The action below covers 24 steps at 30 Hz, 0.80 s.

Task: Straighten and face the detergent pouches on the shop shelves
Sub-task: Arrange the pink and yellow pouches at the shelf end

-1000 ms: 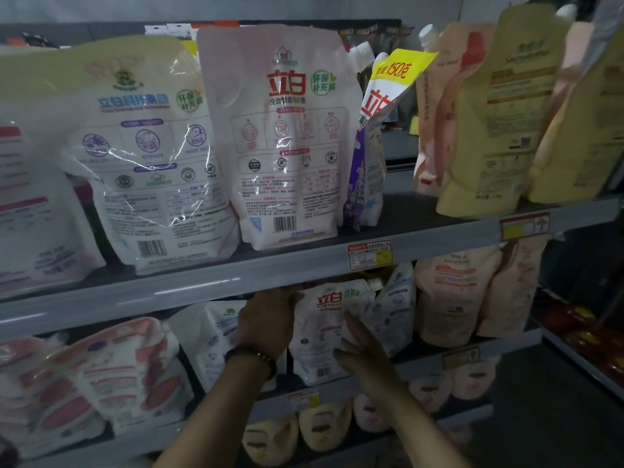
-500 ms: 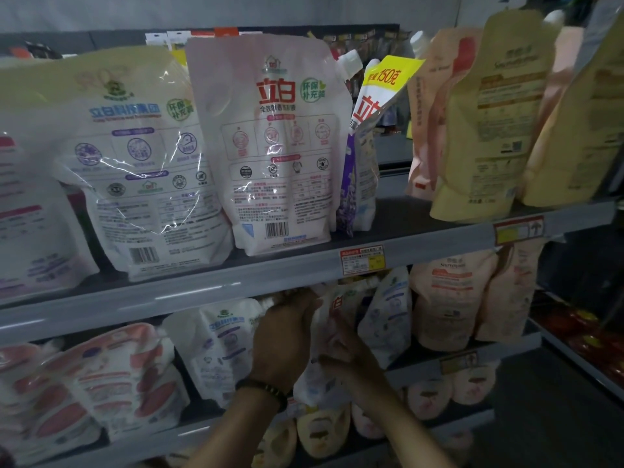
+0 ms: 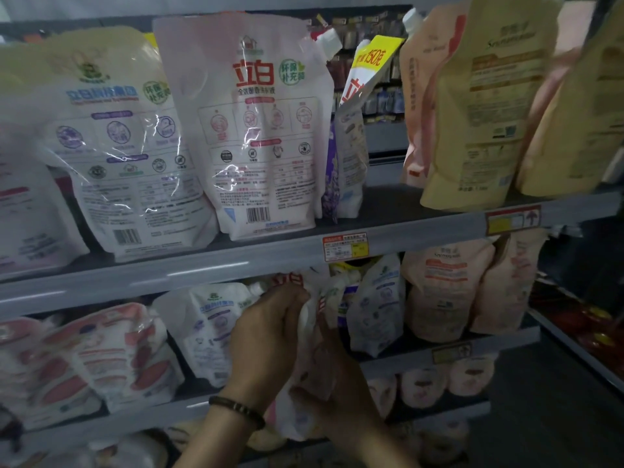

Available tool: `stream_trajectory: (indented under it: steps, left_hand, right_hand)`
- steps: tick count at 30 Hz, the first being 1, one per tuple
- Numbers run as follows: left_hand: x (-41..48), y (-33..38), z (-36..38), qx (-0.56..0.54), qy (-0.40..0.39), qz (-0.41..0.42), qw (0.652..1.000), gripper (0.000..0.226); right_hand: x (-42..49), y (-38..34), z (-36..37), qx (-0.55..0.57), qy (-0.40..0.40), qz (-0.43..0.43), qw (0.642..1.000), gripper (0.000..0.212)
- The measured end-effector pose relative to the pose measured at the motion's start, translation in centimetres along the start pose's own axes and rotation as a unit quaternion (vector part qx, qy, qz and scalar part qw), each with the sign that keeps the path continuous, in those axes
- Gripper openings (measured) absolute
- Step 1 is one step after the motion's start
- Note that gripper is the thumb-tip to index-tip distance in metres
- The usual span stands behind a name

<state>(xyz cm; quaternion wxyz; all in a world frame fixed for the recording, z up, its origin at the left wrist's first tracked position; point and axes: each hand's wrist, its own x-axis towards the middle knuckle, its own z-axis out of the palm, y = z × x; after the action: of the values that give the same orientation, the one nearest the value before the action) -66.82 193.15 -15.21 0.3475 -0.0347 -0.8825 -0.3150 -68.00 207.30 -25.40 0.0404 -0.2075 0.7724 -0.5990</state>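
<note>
This looks like the turning step: a white pouch [image 3: 314, 336] with red lettering stands edge-on at the front of the middle shelf [image 3: 398, 364]. The left hand [image 3: 270, 336] curls round its crumpled top, and the right hand [image 3: 341, 400] grips its lower side. Next, I'd say, it needs swinging label-forward and seating on its base. It is soft, glossy film, floppy and bottom-heavy, so it is likely to slump.

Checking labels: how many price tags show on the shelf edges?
3. Two on the upper shelf edge: one price tag at the middle, one to the right. One on the shelf edge below, right. The left hand and right hand on the pouch may hide more.
</note>
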Motion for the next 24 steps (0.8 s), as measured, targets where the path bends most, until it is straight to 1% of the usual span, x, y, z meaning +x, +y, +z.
stream_trajectory:
  steps: [3,5,8,10,13,15,17,20,21,24]
  left_hand:
    - [-0.3,1.6,-0.5,0.002,0.009,0.014,1.0,0.017]
    - [-0.5,2.7,-0.7,-0.009,0.017,0.025,1.0,0.015]
    - [-0.5,4.4,-1.0,-0.01,0.024,0.036,0.999,0.016]
    - [-0.4,5.4,-1.2,-0.013,0.026,0.051,0.998,0.017]
    - [0.0,6.8,-1.7,-0.037,0.032,0.076,0.996,0.02]
    - [0.5,7.7,-2.2,-0.055,0.033,0.09,0.994,0.021]
    - [1.0,8.8,-2.7,-0.076,0.037,0.096,0.992,0.019]
    - [1.7,10.2,-3.3,-0.112,0.037,0.089,0.989,0.018]
    - [2.0,10.5,-3.5,-0.126,0.034,0.091,0.987,0.018]
    - [2.8,11.6,-4.3,-0.151,0.032,0.118,0.981,0.018]
  right_hand:
    - [-0.6,-0.9,-0.8,-0.028,0.013,-0.038,0.999,0.122]
    - [-1.2,-1.1,-1.2,-0.057,0.035,-0.055,0.996,0.118]
    - [-2.2,-1.3,-1.4,-0.059,0.067,-0.041,0.995,0.112]
    - [-2.9,-1.9,-1.8,-0.056,0.088,-0.023,0.994,0.112]
    - [-4.0,-3.0,-2.4,-0.067,0.115,-0.047,0.99,0.112]
    - [-4.6,-4.5,-2.8,-0.053,0.131,-0.063,0.988,0.113]
    - [-5.1,-5.5,-2.9,-0.028,0.148,-0.077,0.986,0.119]
    - [-5.8,-7.0,-2.7,-0.075,0.186,-0.072,0.977,0.138]
    - [-6.1,-7.6,-2.5,-0.077,0.205,-0.078,0.973,0.139]
    - [-6.7,-9.7,-2.4,-0.052,0.222,-0.053,0.972,0.134]
